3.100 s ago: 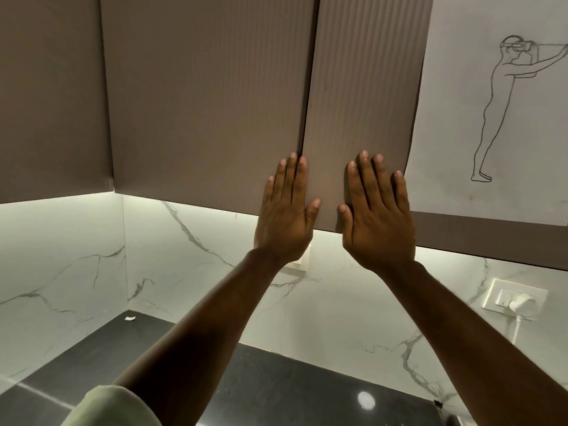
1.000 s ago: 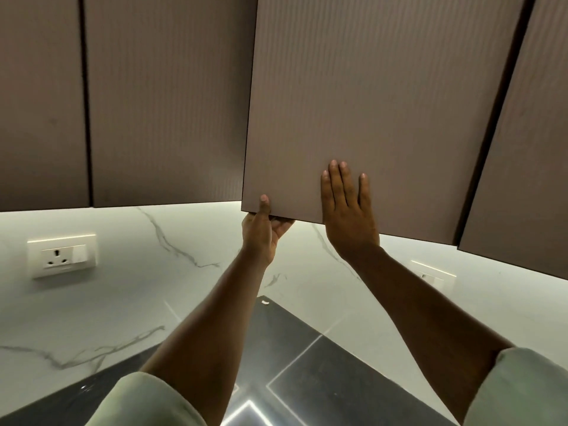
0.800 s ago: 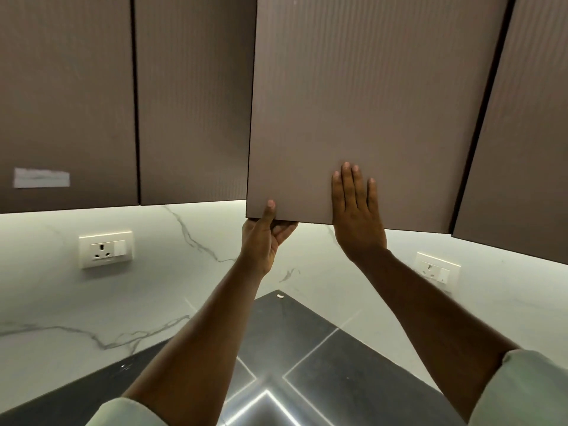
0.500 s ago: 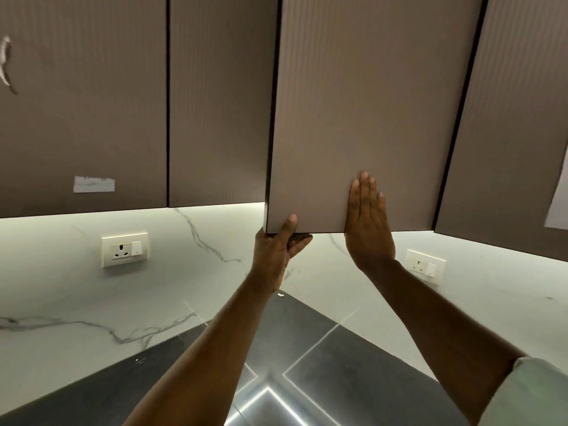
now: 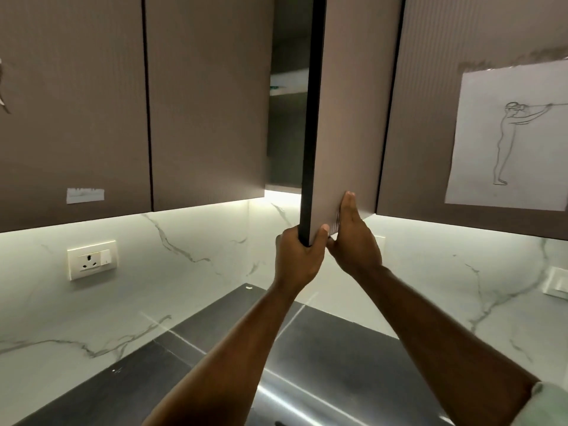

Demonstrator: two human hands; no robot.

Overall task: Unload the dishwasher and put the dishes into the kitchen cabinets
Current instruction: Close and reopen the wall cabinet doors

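Swung wider than before, the cabinet door [image 5: 350,118] stands edge-on; the left hand [image 5: 296,259] has fingers clamped round its lower corner, the right hand [image 5: 353,241] lays straight, closed fingers on its face

The cabinet door [image 5: 344,118] hides most of the cabinet interior [image 5: 285,133].

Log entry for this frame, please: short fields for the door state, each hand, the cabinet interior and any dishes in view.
Cabinet door: swung open, seen nearly edge-on
Left hand: grips the door's lower corner, fingers wrapped round its dark edge
Right hand: flat against the door's outer face, fingers straight
Cabinet interior: dark; one shelf shows, contents cannot be told
Dishes: none in view, none in either hand
Nearby: paper drawing on the door to the right; wall socket on the backsplash
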